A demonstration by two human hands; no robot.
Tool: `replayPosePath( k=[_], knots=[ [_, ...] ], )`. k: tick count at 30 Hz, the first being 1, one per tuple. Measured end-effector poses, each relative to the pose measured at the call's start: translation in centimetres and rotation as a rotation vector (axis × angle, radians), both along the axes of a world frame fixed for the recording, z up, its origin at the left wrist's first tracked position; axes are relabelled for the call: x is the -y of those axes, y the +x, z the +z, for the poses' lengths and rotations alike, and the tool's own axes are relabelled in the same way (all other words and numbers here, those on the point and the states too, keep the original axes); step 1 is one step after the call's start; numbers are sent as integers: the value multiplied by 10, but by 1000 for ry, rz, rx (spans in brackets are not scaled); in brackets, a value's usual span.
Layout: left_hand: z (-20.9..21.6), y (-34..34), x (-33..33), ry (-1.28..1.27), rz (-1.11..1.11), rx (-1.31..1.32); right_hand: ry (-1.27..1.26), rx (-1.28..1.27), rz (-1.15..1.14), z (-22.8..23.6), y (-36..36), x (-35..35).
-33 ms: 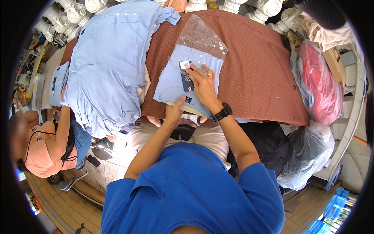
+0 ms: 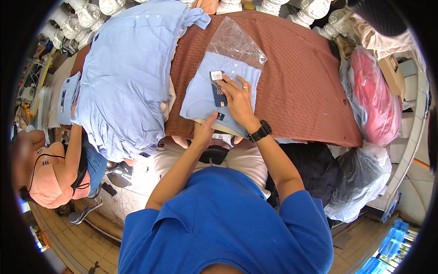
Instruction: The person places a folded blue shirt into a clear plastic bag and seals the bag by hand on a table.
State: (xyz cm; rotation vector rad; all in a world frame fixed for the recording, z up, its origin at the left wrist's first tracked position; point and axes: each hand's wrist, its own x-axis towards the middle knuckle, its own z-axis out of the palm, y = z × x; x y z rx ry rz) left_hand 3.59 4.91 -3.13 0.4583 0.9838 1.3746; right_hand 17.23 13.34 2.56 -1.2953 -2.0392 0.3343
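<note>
A light blue folded shirt (image 2: pixel 197 92) lies on the brown tablecloth, collar toward me. Its far part is inside a clear plastic bag (image 2: pixel 233 38), whose pointed end spreads loosely beyond it. On the shirt's front rests a dark blue hang tag (image 2: pixel 220 97), with a smaller tag bearing a white label (image 2: pixel 216 76) above it. My right hand (image 2: pixel 239 102), ring on one finger, is closed at these tags, fingertips at their right edge. My left hand (image 2: pixel 204 132) grips the shirt's near edge, one digit on top beside the dark collar label (image 2: pixel 221 116); its other fingers are partly hidden.
A heap of light blue shirts (image 2: pixel 127 59) covers the table at left. Brown tablecloth (image 2: pixel 301 86) extends to the right, ending near a red bundle in clear plastic (image 2: pixel 372 96). At far left, another person (image 2: pixel 50 178) works by a folded shirt. White balusters (image 2: pixel 228 5) line the back.
</note>
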Motion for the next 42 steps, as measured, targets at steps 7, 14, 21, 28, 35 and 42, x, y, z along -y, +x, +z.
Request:
replayPosePath(
  k=[7, 14, 21, 28, 35, 42],
  knots=[
    [-1, 1, -20, 50, -15, -151, -14, -45, 39, -1, 4, 0],
    [-8, 11, -28, 47, 5, -188, 130, -63, -24, 28, -18, -17],
    [4, 11, -29, 120, -31, -324, 29, -129, 106, 28, -36, -50],
    [-6, 8, -38, 197, 19, -336, 86, -78, 133, 23, -40, -31],
    [-4, 5, -44, -8, 56, 46, 97, 21, -97, 46, 16, 11],
    [20, 11, -47, -3, 92, 237, -636, -747, -180, -9, 102, 16]
  ],
)
